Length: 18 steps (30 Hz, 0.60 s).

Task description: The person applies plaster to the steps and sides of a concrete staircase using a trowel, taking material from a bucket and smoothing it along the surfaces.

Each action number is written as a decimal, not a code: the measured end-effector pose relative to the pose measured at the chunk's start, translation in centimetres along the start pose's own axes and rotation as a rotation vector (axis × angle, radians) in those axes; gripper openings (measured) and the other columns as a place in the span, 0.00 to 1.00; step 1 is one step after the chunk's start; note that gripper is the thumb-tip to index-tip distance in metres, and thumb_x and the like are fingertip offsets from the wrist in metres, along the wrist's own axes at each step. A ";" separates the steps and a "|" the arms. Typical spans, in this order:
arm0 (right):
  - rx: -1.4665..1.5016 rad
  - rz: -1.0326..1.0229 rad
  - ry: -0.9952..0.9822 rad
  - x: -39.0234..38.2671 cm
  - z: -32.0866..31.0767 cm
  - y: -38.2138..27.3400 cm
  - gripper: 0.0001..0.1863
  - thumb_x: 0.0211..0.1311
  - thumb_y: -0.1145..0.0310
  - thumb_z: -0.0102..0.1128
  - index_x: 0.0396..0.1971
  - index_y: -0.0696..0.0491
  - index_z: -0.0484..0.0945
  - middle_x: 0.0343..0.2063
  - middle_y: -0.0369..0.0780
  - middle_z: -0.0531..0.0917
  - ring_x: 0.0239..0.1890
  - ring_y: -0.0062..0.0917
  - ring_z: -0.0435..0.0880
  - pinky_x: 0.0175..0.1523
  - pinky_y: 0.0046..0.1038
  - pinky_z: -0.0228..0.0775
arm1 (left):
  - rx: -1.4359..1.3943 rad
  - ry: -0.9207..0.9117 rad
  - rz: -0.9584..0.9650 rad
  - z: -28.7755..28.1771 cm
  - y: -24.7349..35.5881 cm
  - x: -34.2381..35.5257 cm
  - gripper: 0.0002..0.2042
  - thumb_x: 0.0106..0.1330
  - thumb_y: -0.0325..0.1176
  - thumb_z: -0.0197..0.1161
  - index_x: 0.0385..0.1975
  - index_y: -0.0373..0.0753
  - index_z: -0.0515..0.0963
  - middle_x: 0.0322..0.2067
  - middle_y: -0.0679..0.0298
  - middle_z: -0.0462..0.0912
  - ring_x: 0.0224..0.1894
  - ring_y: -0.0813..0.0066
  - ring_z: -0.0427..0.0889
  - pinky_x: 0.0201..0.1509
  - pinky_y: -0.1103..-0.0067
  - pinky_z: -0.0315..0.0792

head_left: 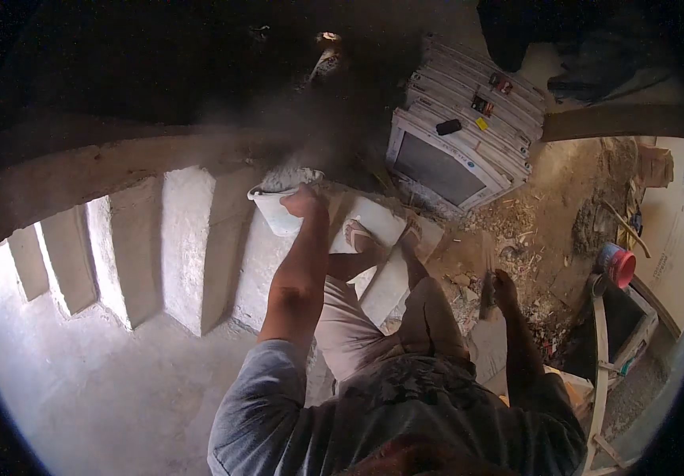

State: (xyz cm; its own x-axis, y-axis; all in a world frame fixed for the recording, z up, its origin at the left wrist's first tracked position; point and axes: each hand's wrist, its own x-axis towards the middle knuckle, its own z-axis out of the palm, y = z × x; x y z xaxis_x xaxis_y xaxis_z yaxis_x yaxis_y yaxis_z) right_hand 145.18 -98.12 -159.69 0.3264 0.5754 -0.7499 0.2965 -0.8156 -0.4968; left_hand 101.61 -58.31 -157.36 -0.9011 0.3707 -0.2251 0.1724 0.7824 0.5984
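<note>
My left hand (304,202) is closed on the rim of a white bucket (277,218), which rests on or just above a pale stair step. Grey powdery material, perhaps dry mortar or cement, fills the bucket (290,179) to its top, and dust hangs in the air above it. Low on my right side, my right hand (504,289) is wrapped round a flat, narrow tool (487,297) that looks like a trowel seen on edge; its outline is partly blurred. My sandalled feet (360,235) stand on the pale steps between the two hands.
Concrete stairs (187,246) run down to the left. A stack of white-framed panels (457,143) stands ahead, with a black phone-like object (449,127) on it. Rubble (532,230) covers the ground at right, near a red bucket (619,266) and a pale curved pole (601,349).
</note>
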 end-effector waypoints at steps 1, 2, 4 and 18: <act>-0.077 -0.080 0.051 -0.1 -0.2 1.1 0.18 0.67 0.68 0.49 0.55 0.53 0.70 0.37 0.37 0.79 0.27 0.20 0.73 0.32 0.24 0.68 | -0.008 -0.020 -0.008 0.6 -0.1 -0.5 0.19 0.51 0.33 0.65 0.37 0.27 0.68 0.33 0.42 0.79 0.37 0.45 0.80 0.44 0.59 0.73; -0.079 -0.092 0.043 0.2 -0.2 1.8 0.18 0.67 0.68 0.49 0.55 0.53 0.70 0.37 0.37 0.79 0.27 0.20 0.73 0.32 0.24 0.68 | -0.015 -0.007 -0.011 1.0 -0.1 -0.4 0.19 0.51 0.33 0.65 0.37 0.27 0.68 0.33 0.42 0.79 0.37 0.45 0.80 0.44 0.59 0.73; -0.137 0.013 0.099 0.4 -0.1 3.7 0.18 0.67 0.67 0.49 0.55 0.53 0.70 0.36 0.37 0.79 0.24 0.19 0.73 0.28 0.24 0.67 | 0.057 0.036 -0.010 2.2 -0.3 -0.4 0.20 0.50 0.33 0.66 0.37 0.28 0.67 0.33 0.42 0.79 0.37 0.44 0.80 0.43 0.58 0.72; 0.068 -0.022 0.087 -1.2 0.5 10.6 0.19 0.65 0.68 0.52 0.55 0.54 0.70 0.38 0.33 0.77 0.34 0.16 0.72 0.38 0.22 0.68 | -0.039 -0.079 0.139 6.4 -3.3 -3.0 0.17 0.56 0.30 0.64 0.39 0.32 0.65 0.33 0.45 0.76 0.38 0.44 0.77 0.44 0.56 0.69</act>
State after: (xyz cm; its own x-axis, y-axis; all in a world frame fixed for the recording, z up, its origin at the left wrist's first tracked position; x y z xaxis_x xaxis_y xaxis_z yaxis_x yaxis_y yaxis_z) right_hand 147.51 -107.50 -164.31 0.3978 0.5935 -0.6997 0.2433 -0.8035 -0.5433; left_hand 106.30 -58.83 -163.53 -0.8353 0.5132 -0.1973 0.2759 0.7017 0.6569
